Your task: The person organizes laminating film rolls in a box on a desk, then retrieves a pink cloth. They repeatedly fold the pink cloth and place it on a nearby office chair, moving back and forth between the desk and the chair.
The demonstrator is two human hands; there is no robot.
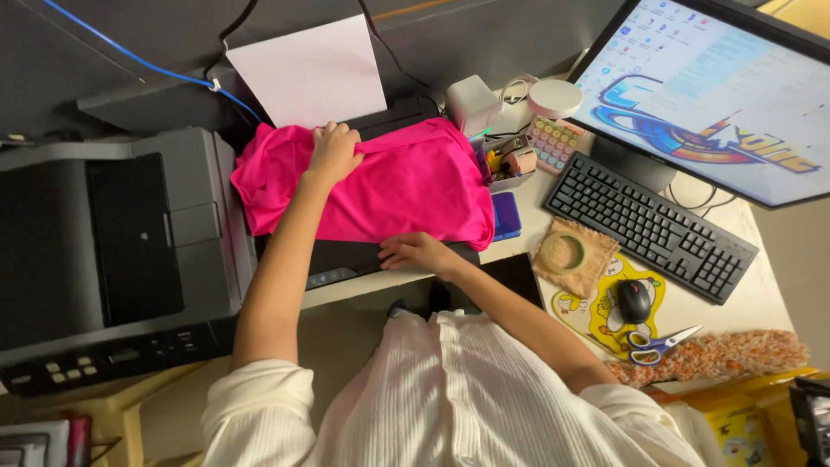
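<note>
A bright pink cloth [406, 186] lies spread over a black printer [346, 259] on the desk. My left hand [333, 149] rests on the cloth's far left part, fingers curled into the fabric. My right hand [415, 252] lies flat at the cloth's near edge, fingertips touching the hem over the printer's front. A white sheet of paper [307, 69] stands up from the printer's rear tray just beyond my left hand.
A large grey printer [121, 251] sits at the left. To the right are a black keyboard [648, 225], a monitor [718, 95], a mouse [634, 300] on a yellow pad, blue-handled scissors [661, 342], a tape roll [564, 252] and a small organiser of desk items [510, 160].
</note>
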